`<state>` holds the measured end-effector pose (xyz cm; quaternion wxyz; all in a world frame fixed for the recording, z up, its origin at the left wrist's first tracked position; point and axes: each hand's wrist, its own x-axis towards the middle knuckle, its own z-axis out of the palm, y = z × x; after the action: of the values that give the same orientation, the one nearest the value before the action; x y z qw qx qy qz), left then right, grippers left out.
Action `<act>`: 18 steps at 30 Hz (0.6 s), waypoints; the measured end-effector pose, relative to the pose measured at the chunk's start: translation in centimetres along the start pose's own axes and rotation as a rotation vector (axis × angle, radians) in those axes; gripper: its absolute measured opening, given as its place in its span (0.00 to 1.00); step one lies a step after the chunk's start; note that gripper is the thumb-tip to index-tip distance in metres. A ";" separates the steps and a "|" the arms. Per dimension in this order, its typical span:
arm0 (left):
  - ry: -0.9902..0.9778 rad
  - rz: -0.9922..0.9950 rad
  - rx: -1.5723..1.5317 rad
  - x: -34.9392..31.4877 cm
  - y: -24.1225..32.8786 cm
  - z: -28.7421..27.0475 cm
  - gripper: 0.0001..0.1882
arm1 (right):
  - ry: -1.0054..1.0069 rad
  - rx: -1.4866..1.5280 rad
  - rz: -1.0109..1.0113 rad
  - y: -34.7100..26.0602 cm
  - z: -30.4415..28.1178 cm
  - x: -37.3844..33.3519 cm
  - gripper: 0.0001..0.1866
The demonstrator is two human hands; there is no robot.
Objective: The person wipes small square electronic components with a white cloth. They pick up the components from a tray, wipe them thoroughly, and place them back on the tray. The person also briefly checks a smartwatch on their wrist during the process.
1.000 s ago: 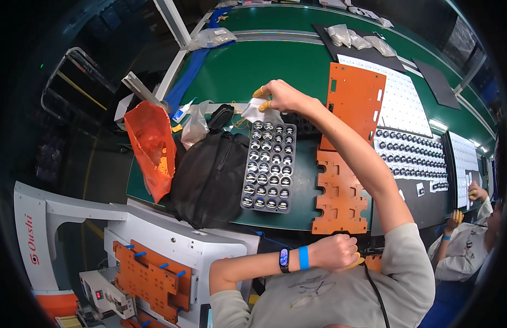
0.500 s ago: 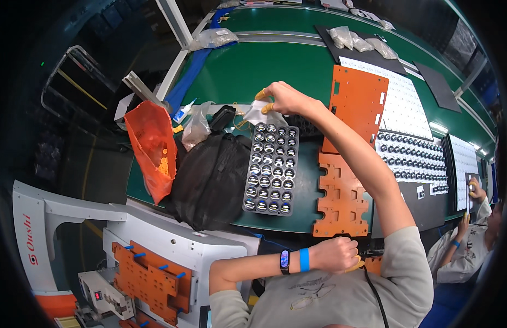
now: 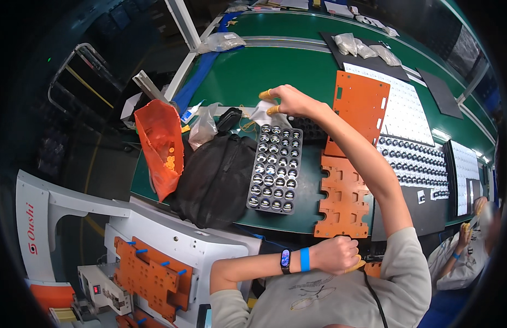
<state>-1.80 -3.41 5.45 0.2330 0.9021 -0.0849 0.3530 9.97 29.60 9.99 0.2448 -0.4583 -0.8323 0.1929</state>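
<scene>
My right hand (image 3: 291,102) reaches over the far end of a black tray (image 3: 252,180) holding rows of round, shiny lens-like parts. Yellow finger covers sit on its thumb and forefinger, which grip a crumpled white cloth (image 3: 261,113). Close to my body, my left hand (image 3: 335,255) is curled closed, a yellow cover showing on one finger. Whatever may be inside that fist is hidden. Just beyond it lies a notched orange plate (image 3: 343,197).
Left of the tray are a black mesh bag (image 3: 212,180), an open orange bag (image 3: 159,147) and a clear plastic bag (image 3: 203,128). An orange panel (image 3: 360,104) and white sheets with black parts (image 3: 412,158) lie right. A co-worker's hand (image 3: 465,232) shows at far right.
The whole view has shifted slightly, moving the table things a little rightward. My right hand stays at the cloth and my left stays curled. The co-worker's hands have moved.
</scene>
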 end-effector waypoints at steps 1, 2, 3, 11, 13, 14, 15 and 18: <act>-0.002 0.002 -0.012 0.0 0.1 0.0 0.11 | 0.017 -0.006 0.000 0.8 0.3 -0.1 0.27; 0.000 0.002 -0.019 0.0 0.1 -0.1 0.11 | 0.026 0.028 0.021 0.6 0.2 -0.3 0.28; 0.002 0.003 -0.025 0.1 0.1 -0.1 0.11 | 0.035 0.062 0.042 0.4 0.2 -0.6 0.28; -0.015 0.004 -0.047 0.5 0.5 0.0 0.11 | -0.124 0.255 0.260 2.6 -0.6 -1.9 0.27; 0.014 0.017 -0.057 0.6 0.6 0.2 0.12 | -0.082 0.244 0.286 3.0 -0.3 -2.0 0.21; 0.013 0.016 -0.056 0.6 0.7 0.2 0.12 | -0.063 0.239 0.294 2.7 -0.2 -1.8 0.18; 0.013 0.015 -0.055 0.6 0.8 0.3 0.12 | -0.044 0.201 0.317 2.4 -0.3 -1.8 0.16; 0.012 0.011 -0.060 0.6 1.0 0.4 0.12 | 0.000 0.123 0.369 1.4 -0.9 -1.7 0.13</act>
<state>-1.49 -4.48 5.99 0.2587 0.8921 -0.0993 0.3569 12.23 28.94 9.56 0.2328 -0.5875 -0.7207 0.2850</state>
